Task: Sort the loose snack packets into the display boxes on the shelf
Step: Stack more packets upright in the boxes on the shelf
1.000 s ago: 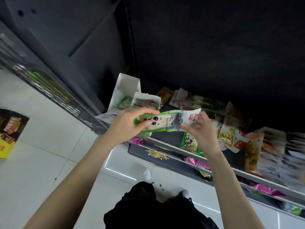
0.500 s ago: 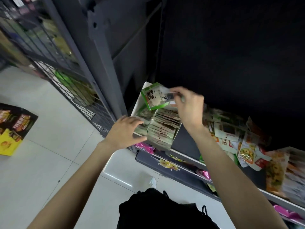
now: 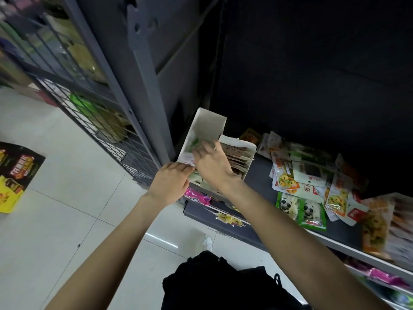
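Note:
A white display box (image 3: 209, 125) stands at the shelf's left end, with green packets inside. My right hand (image 3: 213, 164) reaches into it with fingers stretched over a green panda packet (image 3: 194, 143), pressing it down among the others. My left hand (image 3: 171, 184) rests against the front edge of the same box, fingers straight. A second white box (image 3: 242, 146), full of brown packets, stands right beside it. Loose packets lie on the dark shelf (image 3: 259, 182) to the right, among them two green panda packets (image 3: 300, 209) and yellow ring-snack packets (image 3: 285, 179).
A grey steel upright (image 3: 145, 86) and a wire-mesh rack (image 3: 100, 121) stand left of the boxes. Pink packets (image 3: 197, 195) lie on the lower shelf. A black and yellow carton (image 3: 13, 175) sits on the tiled floor at far left. More blurred packets stand at the right edge.
My right hand has carried the green panda packet from above the boxes down into the left box. My left hand let go of it earlier and moved to the box front.

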`<state>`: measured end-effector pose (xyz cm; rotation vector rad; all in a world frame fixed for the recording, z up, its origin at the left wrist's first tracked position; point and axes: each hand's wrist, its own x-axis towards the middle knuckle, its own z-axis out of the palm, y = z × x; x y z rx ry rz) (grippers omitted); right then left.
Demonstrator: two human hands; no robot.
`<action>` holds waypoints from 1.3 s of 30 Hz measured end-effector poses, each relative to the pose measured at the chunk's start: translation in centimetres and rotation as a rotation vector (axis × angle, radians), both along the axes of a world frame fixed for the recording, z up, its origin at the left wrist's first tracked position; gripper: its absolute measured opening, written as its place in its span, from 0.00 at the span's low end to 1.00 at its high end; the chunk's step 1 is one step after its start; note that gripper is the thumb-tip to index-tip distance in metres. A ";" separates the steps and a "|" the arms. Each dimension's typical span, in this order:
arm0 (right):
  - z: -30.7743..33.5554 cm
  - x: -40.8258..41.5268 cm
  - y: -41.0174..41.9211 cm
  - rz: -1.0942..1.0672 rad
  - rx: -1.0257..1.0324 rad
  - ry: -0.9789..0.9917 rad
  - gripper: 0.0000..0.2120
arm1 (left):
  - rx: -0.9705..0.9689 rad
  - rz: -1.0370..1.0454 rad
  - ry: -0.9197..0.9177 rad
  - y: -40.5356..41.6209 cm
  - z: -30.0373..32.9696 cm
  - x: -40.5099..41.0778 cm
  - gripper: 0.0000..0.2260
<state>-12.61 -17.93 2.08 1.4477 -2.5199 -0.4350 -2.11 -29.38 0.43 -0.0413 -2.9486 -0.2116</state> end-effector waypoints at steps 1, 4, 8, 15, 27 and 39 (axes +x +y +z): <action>0.7 0.2 0.5 0.056 -0.172 -0.046 0.15 | 0.009 0.001 0.012 0.1 0.4 0.2 0.21; 2.8 1.6 4.9 0.081 -0.699 -0.239 0.13 | 0.096 0.004 0.093 1.6 3.1 1.0 0.20; 2.1 2.9 15.2 -0.304 -0.882 -0.418 0.10 | 0.412 0.009 0.336 7.4 6.1 0.9 0.12; -4.7 1.8 27.9 -1.066 -0.697 -0.557 0.11 | 0.616 -0.045 -0.109 20.3 -0.1 -5.1 0.10; -6.5 0.0 31.5 -0.988 -0.202 -0.789 0.22 | 0.705 0.419 -0.676 29.3 -8.1 -10.5 0.30; -6.4 -0.6 33.4 -1.038 -0.485 -0.952 0.20 | 0.828 0.366 -0.727 25.5 -2.6 -10.2 0.12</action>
